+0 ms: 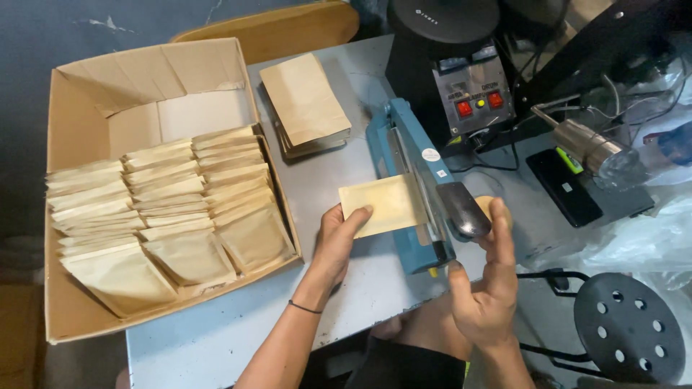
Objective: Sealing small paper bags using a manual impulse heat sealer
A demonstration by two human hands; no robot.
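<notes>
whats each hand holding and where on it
Left hand holds a tan paper pouch by its left edge, the other end in the blue heat sealer. Right hand holds nothing, beside the sealer's handle.

Left hand (pixel 337 241) pinches a flat tan pouch (pixel 378 205), its right edge lying in the blue heat sealer (pixel 414 194). Right hand (pixel 484 288) sits at the sealer's black handle (pixel 465 210), fingers loose. Cardboard box (pixel 76 137) of filled pouches on the left; unfilled stack (pixel 304 101) behind.
</notes>
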